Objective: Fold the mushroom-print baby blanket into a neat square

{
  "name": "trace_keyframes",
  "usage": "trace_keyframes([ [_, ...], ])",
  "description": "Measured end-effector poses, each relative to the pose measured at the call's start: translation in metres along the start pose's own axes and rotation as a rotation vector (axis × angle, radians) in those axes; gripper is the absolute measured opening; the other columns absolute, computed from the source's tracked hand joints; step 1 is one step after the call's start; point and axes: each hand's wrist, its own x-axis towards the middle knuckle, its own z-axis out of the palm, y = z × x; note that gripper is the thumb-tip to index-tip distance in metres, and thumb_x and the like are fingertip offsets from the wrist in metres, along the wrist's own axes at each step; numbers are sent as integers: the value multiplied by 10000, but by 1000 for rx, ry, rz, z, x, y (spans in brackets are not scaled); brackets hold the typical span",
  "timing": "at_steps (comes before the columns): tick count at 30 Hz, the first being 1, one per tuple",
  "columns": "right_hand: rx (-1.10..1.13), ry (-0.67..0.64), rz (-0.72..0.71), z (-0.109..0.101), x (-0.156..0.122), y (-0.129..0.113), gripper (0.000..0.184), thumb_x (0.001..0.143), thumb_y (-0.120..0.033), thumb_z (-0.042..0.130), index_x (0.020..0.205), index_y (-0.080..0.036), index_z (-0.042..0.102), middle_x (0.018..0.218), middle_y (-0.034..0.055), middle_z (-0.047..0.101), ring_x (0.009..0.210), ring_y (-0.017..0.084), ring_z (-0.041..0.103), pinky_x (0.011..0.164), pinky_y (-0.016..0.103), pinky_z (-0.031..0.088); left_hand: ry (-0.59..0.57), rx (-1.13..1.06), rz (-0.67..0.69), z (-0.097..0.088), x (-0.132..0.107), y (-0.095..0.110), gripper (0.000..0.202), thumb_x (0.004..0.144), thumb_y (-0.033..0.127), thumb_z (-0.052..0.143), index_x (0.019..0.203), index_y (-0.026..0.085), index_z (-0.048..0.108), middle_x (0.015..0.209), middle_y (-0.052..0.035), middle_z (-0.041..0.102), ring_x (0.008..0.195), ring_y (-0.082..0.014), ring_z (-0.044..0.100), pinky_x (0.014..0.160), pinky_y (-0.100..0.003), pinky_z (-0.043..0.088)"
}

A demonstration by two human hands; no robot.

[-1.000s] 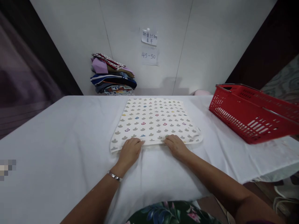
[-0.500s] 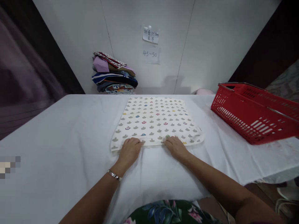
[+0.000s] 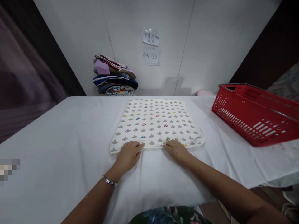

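A white cloth (image 3: 154, 119) printed with small grey and coloured shapes lies flat and folded in the middle of the table. At its near edge, left of centre, my left hand (image 3: 128, 156) is closed on the fabric; a metal band circles that wrist. My right hand (image 3: 178, 151) grips the same edge farther right, with its fingers over the top. A stretch of the hem shows between the two hands. The cloth's right near corner is rounded and slightly rumpled. Both thumbs are partly hidden.
Several folded fabrics make a stack (image 3: 115, 76) at the back left, by the wall. On the right of the table (image 3: 58, 149), which has a white cover, stands a red plastic basket (image 3: 254, 119) with metal handles. Two paper notes (image 3: 151, 46) hang on the wall.
The view has tilted up slightly, so everything sits a little lower. My left hand has shifted slightly left along the edge. The cloth lies as before and both hands remain on it.
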Motion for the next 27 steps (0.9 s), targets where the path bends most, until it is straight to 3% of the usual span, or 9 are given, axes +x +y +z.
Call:
trace_keyframes([
  [8,15,-107,68,-8,12,0,244,886,-85,360,810,-166,578,826,53,574,760,178,476,653,292,362,-35,13,-51,-2,2,4,269,840,121,457,1039,219,609,942,-39,619,905,-195,539,812,-367,421],
  [14,184,-134,75,-16,16,12,264,754,-8,459,885,-190,598,887,37,604,841,170,527,705,269,408,-23,-59,-42,1,3,-2,254,914,220,401,1037,213,624,951,-44,615,899,-181,529,797,-350,424],
  [21,140,-151,21,-18,16,13,199,893,-150,427,856,-185,620,845,58,609,807,185,538,695,293,418,-16,-35,-48,0,6,1,251,920,192,370,929,184,621,880,-46,608,844,-176,525,755,-339,421],
  [27,139,-121,61,-11,13,14,195,894,-133,427,867,-191,612,858,52,602,826,188,519,683,289,393,-11,-2,-40,-1,4,2,259,916,179,367,868,190,621,851,-42,606,812,-168,525,730,-329,413],
])
